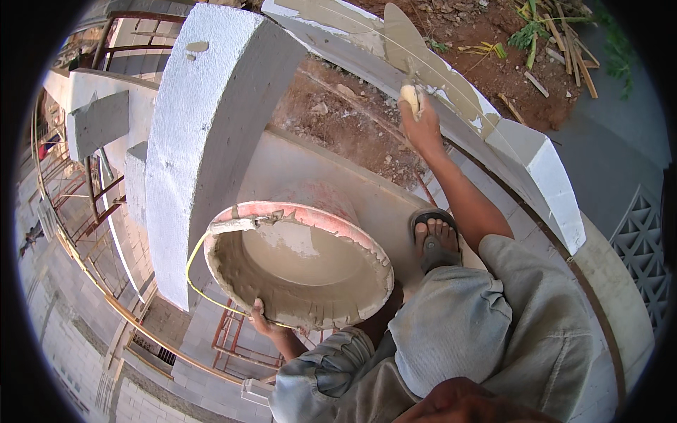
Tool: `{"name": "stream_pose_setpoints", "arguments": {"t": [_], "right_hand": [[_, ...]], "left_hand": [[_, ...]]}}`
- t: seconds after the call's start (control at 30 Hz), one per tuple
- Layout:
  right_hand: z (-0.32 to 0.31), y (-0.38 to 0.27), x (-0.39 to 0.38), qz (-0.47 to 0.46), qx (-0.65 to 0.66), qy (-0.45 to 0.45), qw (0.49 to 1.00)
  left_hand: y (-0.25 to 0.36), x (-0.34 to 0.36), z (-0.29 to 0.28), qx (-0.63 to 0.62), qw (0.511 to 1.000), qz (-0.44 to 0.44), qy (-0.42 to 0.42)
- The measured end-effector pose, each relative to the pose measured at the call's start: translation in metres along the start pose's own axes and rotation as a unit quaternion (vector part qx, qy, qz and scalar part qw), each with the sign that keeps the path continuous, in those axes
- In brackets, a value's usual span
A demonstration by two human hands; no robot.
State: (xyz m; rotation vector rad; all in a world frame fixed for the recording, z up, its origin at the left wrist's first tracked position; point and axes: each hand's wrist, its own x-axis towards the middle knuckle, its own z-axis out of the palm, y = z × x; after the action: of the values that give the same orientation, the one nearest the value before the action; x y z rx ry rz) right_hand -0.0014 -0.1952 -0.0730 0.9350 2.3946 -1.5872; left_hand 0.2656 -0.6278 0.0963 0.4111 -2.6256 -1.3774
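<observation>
My right hand (417,116) grips the pale handle of a trowel (398,35), whose mortar-coated blade rests against the long white curved panel (522,148) smeared with grey mortar along its top. My left hand (262,317) holds the lower left rim of a round red bucket (310,211), coated inside with wet grey mortar, with a yellow strand (190,271) hanging down its left side. My sandalled foot (438,247) stands on a pale concrete ledge beside the bucket.
A large white block (187,127) rises at the left, beside red scaffolding (99,208). The ledge (338,169) borders a drop showing red soil (331,113) and paving far below. Wood scraps (571,53) lie on the ground at top right; a patterned grey screen (635,261) is at right.
</observation>
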Motion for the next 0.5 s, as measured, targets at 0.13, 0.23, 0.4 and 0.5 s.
{"name": "stream_pose_setpoints", "arguments": {"t": [0.13, 0.23, 0.4, 0.5], "right_hand": [[0.009, -0.028, 0.018, -0.148, -0.210, 0.063, 0.964], [0.026, -0.026, 0.043, -0.138, -0.311, 0.012, 0.940], [0.038, -0.040, 0.042, -0.091, -0.318, -0.037, 0.943], [0.035, -0.047, 0.038, -0.077, -0.303, -0.039, 0.949]], "left_hand": [[0.006, 0.005, 0.002, 0.000, 1.000, -0.027, 0.005], [-0.001, 0.003, 0.000, -0.020, 0.999, -0.042, 0.007], [0.037, 0.021, 0.024, -0.260, 0.911, -0.284, 0.148], [0.022, 0.008, 0.017, -0.165, 0.957, -0.211, 0.116]]}}
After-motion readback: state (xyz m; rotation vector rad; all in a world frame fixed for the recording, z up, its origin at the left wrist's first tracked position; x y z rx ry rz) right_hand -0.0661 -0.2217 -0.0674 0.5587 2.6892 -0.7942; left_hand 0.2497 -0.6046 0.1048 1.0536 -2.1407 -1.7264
